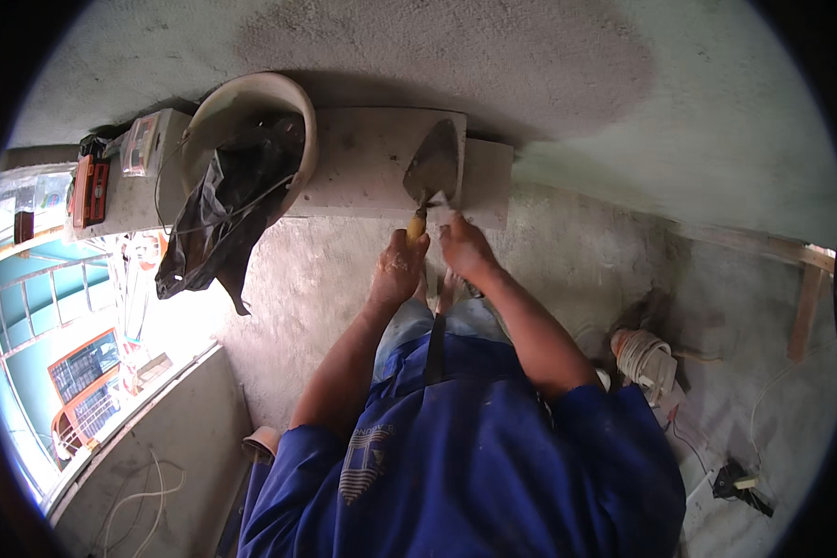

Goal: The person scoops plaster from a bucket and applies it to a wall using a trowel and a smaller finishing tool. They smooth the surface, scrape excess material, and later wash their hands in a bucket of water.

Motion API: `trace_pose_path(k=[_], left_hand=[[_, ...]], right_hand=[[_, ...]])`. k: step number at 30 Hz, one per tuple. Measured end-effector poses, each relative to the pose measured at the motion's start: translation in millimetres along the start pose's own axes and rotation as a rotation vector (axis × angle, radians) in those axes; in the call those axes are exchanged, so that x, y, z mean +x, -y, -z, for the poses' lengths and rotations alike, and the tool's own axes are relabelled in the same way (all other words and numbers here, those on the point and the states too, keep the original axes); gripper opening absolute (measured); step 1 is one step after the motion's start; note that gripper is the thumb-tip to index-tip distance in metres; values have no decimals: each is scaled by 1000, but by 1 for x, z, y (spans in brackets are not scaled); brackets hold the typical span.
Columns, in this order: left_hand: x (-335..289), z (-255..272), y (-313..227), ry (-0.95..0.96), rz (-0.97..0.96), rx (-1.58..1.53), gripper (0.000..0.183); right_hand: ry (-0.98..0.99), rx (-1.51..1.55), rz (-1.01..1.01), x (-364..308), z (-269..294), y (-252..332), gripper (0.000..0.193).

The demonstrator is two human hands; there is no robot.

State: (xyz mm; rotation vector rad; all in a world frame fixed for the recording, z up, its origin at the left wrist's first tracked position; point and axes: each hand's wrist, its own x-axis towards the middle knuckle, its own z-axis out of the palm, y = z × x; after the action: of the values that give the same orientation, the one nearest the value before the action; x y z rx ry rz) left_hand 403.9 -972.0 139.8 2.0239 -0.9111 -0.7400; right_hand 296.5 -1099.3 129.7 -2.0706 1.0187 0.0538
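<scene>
My left hand [400,270] is wrapped round the yellow handle of a pointing trowel [434,166]. Its dark, dusty blade points away from me, over a pale board [358,153]. Close beside it, my right hand [466,246] is closed on a small thing with a pale, blurred end [440,199] at the trowel's neck; its kind is too unclear to name. Left of the trowel stands a whitish bucket [302,102], with a black plastic bag [223,214] hanging over its near rim.
Along the far wall at left are a red-orange case [89,191] and a pale box [155,139]. A bright opening with metal bars [46,293] lies at far left. At right are a coil of pale cable [642,358], a wooden brace [806,312] and a dark plug or socket [742,485].
</scene>
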Motion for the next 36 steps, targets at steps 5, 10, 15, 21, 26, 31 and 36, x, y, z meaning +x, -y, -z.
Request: trace_pose_path(k=[5, 10, 15, 21, 26, 31, 36], left_hand=[[-9, 8, -18, 56, 159, -58, 36], [-6, -5, 12, 6, 22, 15, 38], [-7, 7, -19, 57, 228, -82, 38], [-9, 5, -8, 54, 180, -76, 39], [-8, 13, -21, 69, 223, -104, 40], [-1, 8, 2, 60, 39, -69, 40], [-5, 4, -2, 57, 115, -48, 41]], right_hand=[[-89, 43, -31, 9, 1, -1, 25], [-138, -123, 195, 27, -1, -30, 23], [-147, 133, -75, 25, 3, -5, 26], [57, -55, -28, 7, 8, -18, 28], [-175, 133, -70, 30, 22, -18, 27], [-119, -55, -91, 18, 19, -13, 34], [-166, -13, -102, 12, -7, -20, 36]])
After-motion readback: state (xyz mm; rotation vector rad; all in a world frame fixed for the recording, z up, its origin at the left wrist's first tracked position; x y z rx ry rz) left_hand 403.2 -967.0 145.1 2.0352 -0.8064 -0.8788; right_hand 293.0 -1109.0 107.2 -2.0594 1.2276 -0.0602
